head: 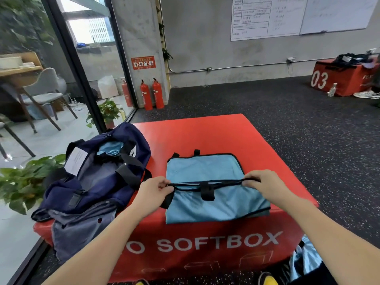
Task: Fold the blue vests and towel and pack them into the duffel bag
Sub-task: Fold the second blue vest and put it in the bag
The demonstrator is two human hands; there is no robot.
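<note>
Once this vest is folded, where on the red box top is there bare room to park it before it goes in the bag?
Bare red shows across the far half of the soft box, beyond the blue vest, and in a strip along its right edge. The left side is crowded by the open duffel bag; the left hand and right hand pinch the vest's black trim.

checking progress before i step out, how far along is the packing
Done: one light-blue piece already lies inside the open duffel bag. In hand: left hand and right hand pinch the black edge of the blue vest, half folded on the red softbox. Left: finishing and packing it.
</note>
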